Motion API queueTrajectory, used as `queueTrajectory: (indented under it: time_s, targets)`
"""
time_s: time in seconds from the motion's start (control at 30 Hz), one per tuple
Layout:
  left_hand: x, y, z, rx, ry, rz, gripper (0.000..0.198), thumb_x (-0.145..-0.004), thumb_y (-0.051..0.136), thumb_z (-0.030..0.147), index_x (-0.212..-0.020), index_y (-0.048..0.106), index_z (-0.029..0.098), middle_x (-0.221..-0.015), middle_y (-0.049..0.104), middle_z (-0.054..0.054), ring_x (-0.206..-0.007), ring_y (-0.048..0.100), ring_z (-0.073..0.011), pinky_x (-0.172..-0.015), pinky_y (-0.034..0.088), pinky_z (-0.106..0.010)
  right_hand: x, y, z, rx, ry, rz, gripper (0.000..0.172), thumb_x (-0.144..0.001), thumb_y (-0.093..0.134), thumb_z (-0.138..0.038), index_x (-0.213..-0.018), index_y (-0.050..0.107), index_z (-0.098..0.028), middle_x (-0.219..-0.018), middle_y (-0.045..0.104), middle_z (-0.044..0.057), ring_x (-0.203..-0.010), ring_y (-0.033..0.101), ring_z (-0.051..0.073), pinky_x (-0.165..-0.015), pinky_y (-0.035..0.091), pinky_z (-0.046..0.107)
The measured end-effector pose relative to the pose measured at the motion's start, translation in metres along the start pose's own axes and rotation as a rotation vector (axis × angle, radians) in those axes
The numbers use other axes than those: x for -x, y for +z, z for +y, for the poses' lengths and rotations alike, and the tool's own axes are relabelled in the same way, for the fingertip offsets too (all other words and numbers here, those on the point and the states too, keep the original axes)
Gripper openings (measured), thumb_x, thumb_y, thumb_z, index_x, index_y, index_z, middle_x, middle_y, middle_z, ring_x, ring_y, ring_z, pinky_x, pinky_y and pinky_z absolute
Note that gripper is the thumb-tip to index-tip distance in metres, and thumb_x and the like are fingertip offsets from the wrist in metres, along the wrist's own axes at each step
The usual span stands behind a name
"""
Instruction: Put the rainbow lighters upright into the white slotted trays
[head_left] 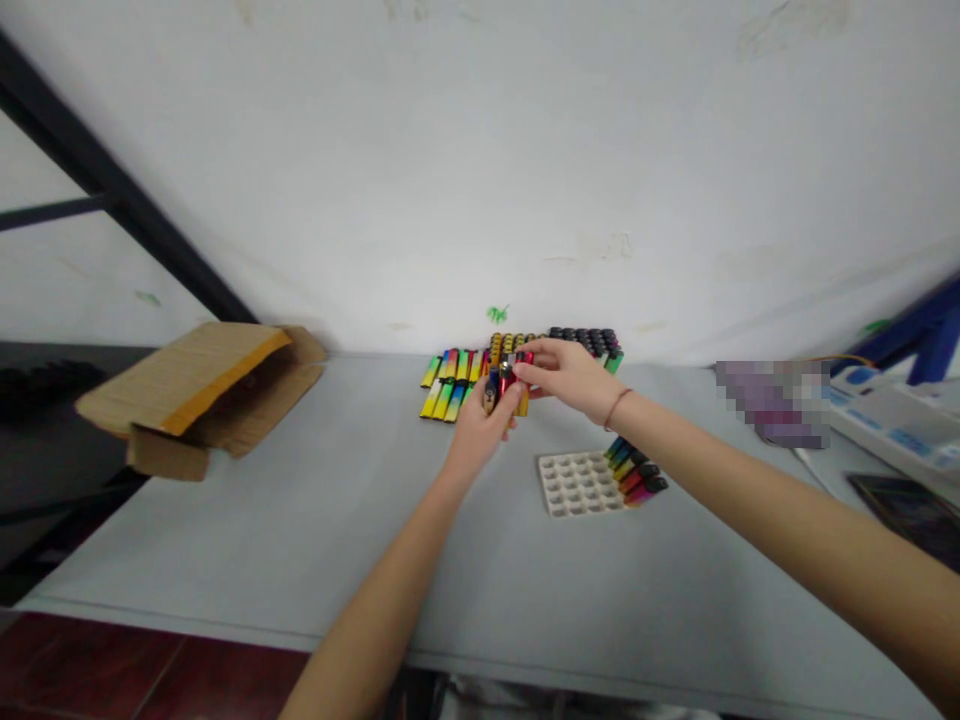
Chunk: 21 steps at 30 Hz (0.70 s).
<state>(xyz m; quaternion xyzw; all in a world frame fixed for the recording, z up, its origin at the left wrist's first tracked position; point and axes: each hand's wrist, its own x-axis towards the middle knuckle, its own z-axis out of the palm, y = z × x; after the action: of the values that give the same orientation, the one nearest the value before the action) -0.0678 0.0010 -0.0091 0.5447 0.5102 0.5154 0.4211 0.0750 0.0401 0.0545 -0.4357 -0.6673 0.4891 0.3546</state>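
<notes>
My left hand (pixel 474 432) is closed around a few lighters (pixel 505 378), held upright above the table. With its fingers at the top of this bunch, my right hand (pixel 576 378) grips a red lighter (pixel 527 358). Behind and left of my hands, several yellow, green and blue lighters (pixel 445 398) lie in rows. More lighters stand packed together near the wall, some with yellow tops (pixel 514 344), others with black tops (pixel 582 337). Below my right wrist is a pale tray (pixel 577 484) of small round cells. Several multicoloured lighters (pixel 634 472) lean in its right-hand column.
An open cardboard box (pixel 214 385) lies on the left of the grey table (pixel 292 540). To the right are a blurred-out purple item (pixel 772 400), a white and blue case (pixel 900 420) and a dark phone-like device (pixel 904 510). The white wall (pixel 450 180) rises behind the table.
</notes>
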Motion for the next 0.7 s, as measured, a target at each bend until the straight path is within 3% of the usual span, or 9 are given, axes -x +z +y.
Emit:
queueTrajectory:
  time_s: [0.17,0.3,0.53,0.7]
  targets:
    - [-0.02,-0.053,-0.004,-0.512,-0.046,0.318,0.037,-0.085,0.057,0.055,-0.085,0.06,0.018,-0.072,0.066,-0.003,-0.067,0.063,-0.0179,-0.06,0.046,-0.026,-0.043,0.05,0.006,0.348,0.097,0.103,0.012,-0.089,0.063,-0.021,-0.1,0.067,-0.015,-0.086,0.074,0.004,-0.08,0.071,0.017,-0.074,0.059,0.03]
    - [-0.024,-0.076,-0.012,-0.979,-0.172,0.361,0.036,-0.09,0.051,0.05,-0.099,0.064,0.018,-0.088,0.073,-0.011,-0.085,0.07,-0.0273,-0.073,0.048,-0.033,-0.056,0.077,0.017,0.533,0.121,0.161,0.024,-0.087,0.066,-0.022,-0.11,0.064,-0.015,-0.101,0.074,0.01,-0.099,0.069,0.025,-0.089,0.053,0.037]
    - [-0.026,-0.06,-0.021,-1.196,-0.159,0.33,0.043,-0.092,0.051,0.048,-0.122,0.057,0.018,-0.108,0.068,-0.015,-0.092,0.069,-0.03,-0.074,0.052,-0.037,-0.06,0.104,0.028,0.751,0.149,0.159,0.033,-0.095,0.051,-0.023,-0.126,0.051,-0.012,-0.109,0.071,0.019,-0.103,0.068,0.031,-0.088,0.05,0.042]
    - [-0.021,-0.054,-0.02,-1.263,-0.122,0.324,0.042,-0.093,0.053,0.041,-0.128,0.055,0.018,-0.118,0.061,-0.016,-0.105,0.063,-0.0304,-0.075,0.054,-0.036,-0.061,0.106,0.03,0.826,0.142,0.136,0.033,-0.098,0.045,-0.024,-0.129,0.049,-0.014,-0.107,0.071,0.018,-0.101,0.068,0.03,-0.086,0.049,0.04]
